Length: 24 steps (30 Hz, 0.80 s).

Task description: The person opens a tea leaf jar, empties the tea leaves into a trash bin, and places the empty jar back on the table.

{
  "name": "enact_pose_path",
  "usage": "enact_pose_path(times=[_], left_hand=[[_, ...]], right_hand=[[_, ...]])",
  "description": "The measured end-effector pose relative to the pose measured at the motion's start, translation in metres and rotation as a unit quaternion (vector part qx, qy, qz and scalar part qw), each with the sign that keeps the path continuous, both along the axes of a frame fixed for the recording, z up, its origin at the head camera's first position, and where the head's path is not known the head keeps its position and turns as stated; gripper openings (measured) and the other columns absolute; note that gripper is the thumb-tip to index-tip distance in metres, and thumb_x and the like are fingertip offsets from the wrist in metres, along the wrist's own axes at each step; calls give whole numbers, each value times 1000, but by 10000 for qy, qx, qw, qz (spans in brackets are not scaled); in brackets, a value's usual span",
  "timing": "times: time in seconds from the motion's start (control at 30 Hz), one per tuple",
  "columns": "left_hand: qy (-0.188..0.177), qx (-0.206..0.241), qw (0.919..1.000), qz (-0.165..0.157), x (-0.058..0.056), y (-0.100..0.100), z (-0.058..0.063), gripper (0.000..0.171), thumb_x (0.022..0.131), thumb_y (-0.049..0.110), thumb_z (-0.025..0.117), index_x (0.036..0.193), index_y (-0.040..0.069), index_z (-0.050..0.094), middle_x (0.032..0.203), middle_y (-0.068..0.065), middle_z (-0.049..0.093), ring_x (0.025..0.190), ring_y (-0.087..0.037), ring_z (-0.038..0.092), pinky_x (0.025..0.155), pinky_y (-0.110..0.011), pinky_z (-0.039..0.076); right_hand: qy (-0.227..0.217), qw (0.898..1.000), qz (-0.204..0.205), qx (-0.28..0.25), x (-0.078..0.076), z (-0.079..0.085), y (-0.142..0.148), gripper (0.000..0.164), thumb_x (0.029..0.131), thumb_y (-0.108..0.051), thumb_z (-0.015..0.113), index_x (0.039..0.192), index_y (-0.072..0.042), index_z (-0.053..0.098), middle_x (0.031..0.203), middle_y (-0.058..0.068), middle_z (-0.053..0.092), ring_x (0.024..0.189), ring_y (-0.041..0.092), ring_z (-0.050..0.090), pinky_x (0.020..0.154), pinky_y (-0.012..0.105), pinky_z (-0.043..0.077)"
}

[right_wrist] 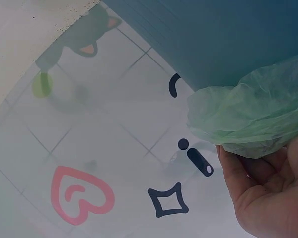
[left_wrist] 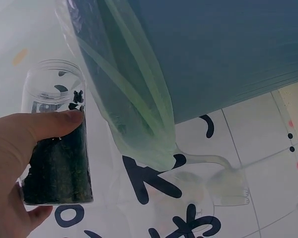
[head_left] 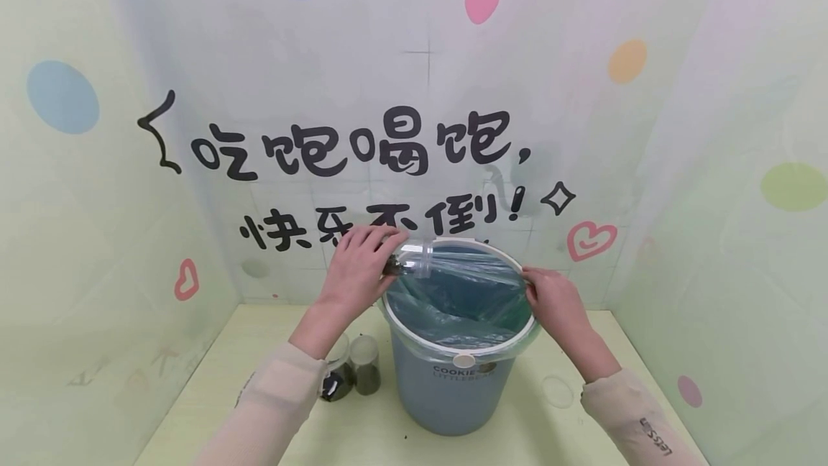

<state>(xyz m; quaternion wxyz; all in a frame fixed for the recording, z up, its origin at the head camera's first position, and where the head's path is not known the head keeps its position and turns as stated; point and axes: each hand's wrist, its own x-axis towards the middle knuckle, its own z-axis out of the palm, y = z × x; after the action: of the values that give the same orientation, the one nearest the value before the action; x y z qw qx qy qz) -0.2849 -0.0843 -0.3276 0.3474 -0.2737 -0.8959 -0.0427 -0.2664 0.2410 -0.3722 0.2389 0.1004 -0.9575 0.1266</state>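
My left hand grips a clear jar at the bin's left rim. The jar lies tilted sideways, with its mouth toward the bin's inside. In the left wrist view, dark flaky stuff packs its lower part, and a few bits cling near the thumb. A blue-grey bin stands upright, lined with a thin green bag folded over its pale rim. On the opposite side of the rim, my right hand pinches the bag's edge; the right wrist view shows the fingertips under the bunched plastic.
Left of the bin, a clear jar with dark contents stands beside a slimmer jar, partly behind my left sleeve. A clear round lid or ring lies on the table to the right. Printed walls enclose the pale tabletop.
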Motion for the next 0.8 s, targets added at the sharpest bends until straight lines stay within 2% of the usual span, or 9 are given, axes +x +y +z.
enact_pose_path(times=[0.23, 0.47, 0.67, 0.8], left_hand=[[74, -50, 10000, 8, 0, -1, -1, 72, 72, 24, 90, 136, 25, 56, 134, -1, 59, 122, -29, 54, 108, -45, 45], [163, -28, 9998, 84, -1, -2, -2, 78, 71, 32, 90, 139, 27, 52, 135, -10, 53, 124, -33, 54, 104, -45, 50], [-112, 182, 9997, 99, 1, -3, 1, 83, 70, 29, 91, 135, 8, 44, 130, -13, 56, 122, -31, 55, 109, -41, 46], [-164, 207, 9996, 16, 1, -3, 1, 74, 69, 23, 91, 127, 5, 49, 128, -13, 56, 120, -31, 55, 110, -39, 46]], right_hand=[[-30, 10000, -24, -11, 0, 1, 0, 28, 88, 1, 64, 115, 7, 70, 115, 23, 72, 100, 40, 68, 85, 51, 58], [-38, 10000, -25, -10, 0, 0, 0, 28, 88, 2, 64, 115, 7, 70, 115, 23, 72, 98, 40, 68, 84, 51, 58], [-36, 10000, -19, -27, -1, 0, 0, 28, 88, 2, 64, 115, 7, 70, 115, 22, 72, 98, 40, 68, 84, 51, 58], [-21, 10000, -23, -25, -1, -1, 0, 28, 88, 2, 65, 115, 7, 70, 115, 22, 72, 99, 40, 68, 84, 51, 58]])
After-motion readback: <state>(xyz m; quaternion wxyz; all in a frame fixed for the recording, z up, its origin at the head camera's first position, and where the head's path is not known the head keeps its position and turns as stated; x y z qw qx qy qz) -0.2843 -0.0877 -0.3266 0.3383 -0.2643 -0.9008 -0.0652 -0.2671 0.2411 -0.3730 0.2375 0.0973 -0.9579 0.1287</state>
